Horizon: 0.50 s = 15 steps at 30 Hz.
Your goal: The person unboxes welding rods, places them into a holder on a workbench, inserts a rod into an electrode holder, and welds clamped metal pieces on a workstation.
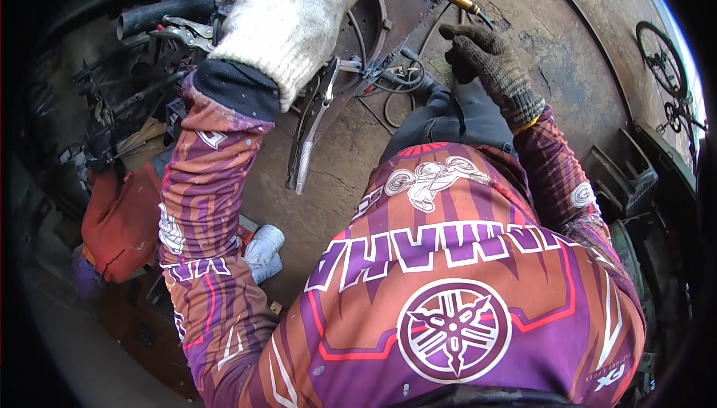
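Observation:
My left hand [291, 23], in a white knit glove, lies over a curved metal frame [385, 16] at the top. Its fingers curl round something at the picture's edge, mostly hidden by the glove. Locking pliers [317, 120] hang from the frame just below that hand. A second pair of locking pliers [183, 33] sits left of the wrist, beside a dark pipe [164, 16]. My right hand [489, 64], in a dark grey knit glove, is in the air with fingers bent and apart, nothing visible in them. Beyond it lies a yellow-handled tool [463, 1].
Dark cables [403, 83] loop round the frame. A bicycle [665, 64] stands at the far right, near a dark metal stand [624, 172]. On the left are red-orange cloth [123, 221], a white cloth bundle [265, 247] and dark machine parts [97, 124]. The floor [343, 176] is stained.

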### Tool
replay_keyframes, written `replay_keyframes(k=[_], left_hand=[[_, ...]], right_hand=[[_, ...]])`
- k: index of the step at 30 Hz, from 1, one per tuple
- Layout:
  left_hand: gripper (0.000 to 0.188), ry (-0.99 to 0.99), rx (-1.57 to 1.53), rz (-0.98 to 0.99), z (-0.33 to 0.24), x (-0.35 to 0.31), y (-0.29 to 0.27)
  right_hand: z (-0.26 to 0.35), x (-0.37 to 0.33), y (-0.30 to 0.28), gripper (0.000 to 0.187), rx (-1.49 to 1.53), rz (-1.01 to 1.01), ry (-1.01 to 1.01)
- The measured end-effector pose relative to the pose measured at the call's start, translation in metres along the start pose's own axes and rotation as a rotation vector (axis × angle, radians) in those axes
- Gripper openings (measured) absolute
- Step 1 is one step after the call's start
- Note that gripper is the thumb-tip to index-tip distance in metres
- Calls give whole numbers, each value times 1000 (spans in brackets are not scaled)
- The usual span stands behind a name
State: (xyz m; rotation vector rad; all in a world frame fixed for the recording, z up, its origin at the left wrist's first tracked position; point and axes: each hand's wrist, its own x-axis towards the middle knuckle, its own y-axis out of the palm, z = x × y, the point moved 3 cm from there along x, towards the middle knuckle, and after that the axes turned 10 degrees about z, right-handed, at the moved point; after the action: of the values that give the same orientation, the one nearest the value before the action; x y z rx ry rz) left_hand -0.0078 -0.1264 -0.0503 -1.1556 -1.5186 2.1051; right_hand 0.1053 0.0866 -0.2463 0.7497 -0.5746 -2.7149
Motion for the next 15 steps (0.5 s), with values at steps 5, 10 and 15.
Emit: replay_keyframes(k=[5, 10, 15], left_hand=[[42, -20, 52, -18, 8, -12, 3], [49, -115, 74, 97, 7, -10, 8], [51, -109, 90, 57, 7, -15, 6]], right_hand=[[-4, 9, -6, 31, -51, 43, 78], [2, 18, -18, 31, -47, 96, 87], [15, 13, -1, 33, -140, 91, 143]])
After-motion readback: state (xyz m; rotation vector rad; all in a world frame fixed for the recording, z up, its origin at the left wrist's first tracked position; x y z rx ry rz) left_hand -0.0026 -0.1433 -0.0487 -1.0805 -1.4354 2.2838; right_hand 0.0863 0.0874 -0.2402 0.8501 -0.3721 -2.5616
